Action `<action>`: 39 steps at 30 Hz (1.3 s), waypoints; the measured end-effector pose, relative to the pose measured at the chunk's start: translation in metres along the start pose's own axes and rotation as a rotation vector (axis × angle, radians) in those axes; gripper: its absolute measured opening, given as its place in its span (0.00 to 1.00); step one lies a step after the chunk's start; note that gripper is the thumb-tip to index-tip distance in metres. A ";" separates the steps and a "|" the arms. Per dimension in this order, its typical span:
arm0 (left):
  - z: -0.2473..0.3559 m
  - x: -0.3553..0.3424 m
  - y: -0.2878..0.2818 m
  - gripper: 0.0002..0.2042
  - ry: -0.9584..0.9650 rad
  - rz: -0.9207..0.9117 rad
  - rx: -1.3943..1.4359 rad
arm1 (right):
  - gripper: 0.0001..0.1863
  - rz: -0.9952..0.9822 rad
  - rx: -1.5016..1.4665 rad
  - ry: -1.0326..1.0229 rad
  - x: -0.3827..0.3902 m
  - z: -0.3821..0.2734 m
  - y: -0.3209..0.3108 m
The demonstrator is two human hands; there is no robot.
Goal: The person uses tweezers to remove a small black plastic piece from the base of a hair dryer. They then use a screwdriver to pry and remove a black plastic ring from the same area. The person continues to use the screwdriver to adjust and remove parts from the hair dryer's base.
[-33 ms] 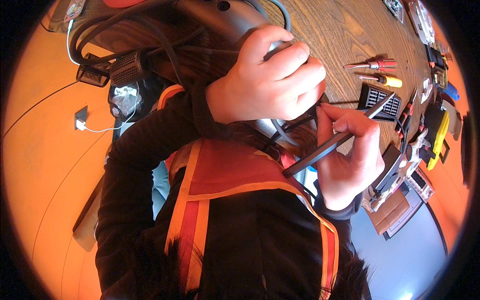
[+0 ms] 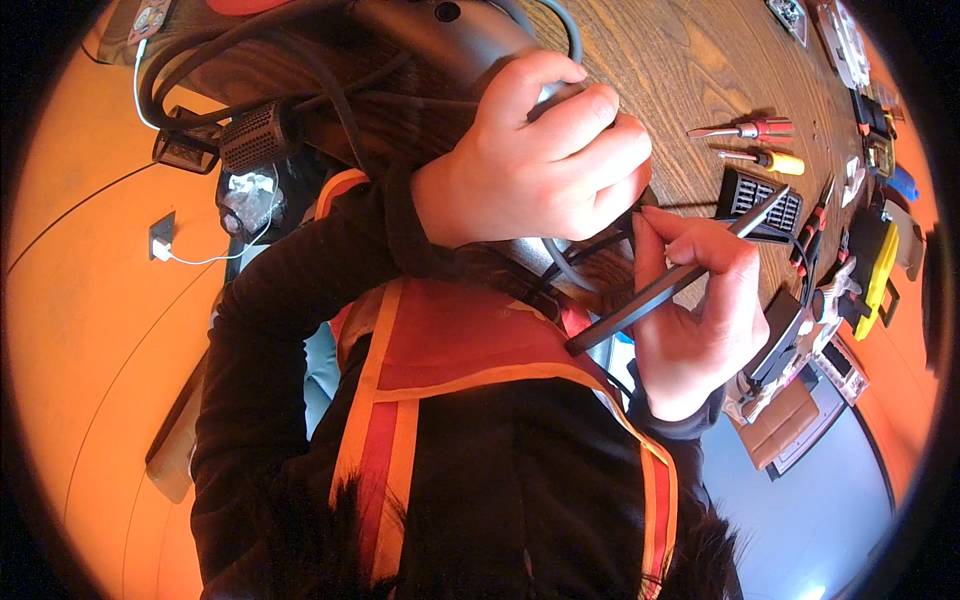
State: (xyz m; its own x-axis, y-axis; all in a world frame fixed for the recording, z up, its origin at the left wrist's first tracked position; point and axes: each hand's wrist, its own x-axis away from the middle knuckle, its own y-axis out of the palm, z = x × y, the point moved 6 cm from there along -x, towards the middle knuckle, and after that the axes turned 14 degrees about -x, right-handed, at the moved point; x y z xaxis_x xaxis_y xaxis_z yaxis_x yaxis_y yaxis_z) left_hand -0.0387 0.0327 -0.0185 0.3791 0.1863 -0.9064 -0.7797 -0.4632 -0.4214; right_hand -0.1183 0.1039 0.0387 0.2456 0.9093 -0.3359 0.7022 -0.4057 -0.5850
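Observation:
My left hand (image 2: 560,150) is closed around part of a smooth dark grey appliance (image 2: 440,50), whose rounded body shows a black round hole. The gripped part is mostly hidden under the fingers. Beside it, to the lower right, my right hand (image 2: 700,310) is closed with a slim dark pen-shaped tool (image 2: 650,300) lying slantwise through its fingers. One end of that tool points down toward my apron (image 2: 460,340), the tapered end up toward the bit case. My right thumb and forefinger meet near the left hand's underside; whatever is between them is hidden.
Two screwdrivers, one red-handled (image 2: 765,129) and one yellow-handled (image 2: 782,162), lie on the wooden table (image 2: 660,60) near a black bit case (image 2: 762,205). Thick grey cables (image 2: 330,90) loop at upper left, by a perforated dark cylinder (image 2: 255,136). Several tools crowd the right edge.

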 end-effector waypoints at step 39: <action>0.000 0.000 -0.001 0.05 0.050 -0.176 -0.011 | 0.06 0.039 -0.582 0.071 0.017 0.029 -0.015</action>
State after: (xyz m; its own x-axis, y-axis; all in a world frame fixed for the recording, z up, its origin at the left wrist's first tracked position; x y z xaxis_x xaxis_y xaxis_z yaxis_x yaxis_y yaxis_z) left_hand -0.0378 0.0335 -0.0176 0.5338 0.2221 -0.8160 -0.6935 -0.4372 -0.5726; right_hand -0.1436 0.1228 0.0201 0.3083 0.9069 -0.2870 0.9383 -0.3397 -0.0655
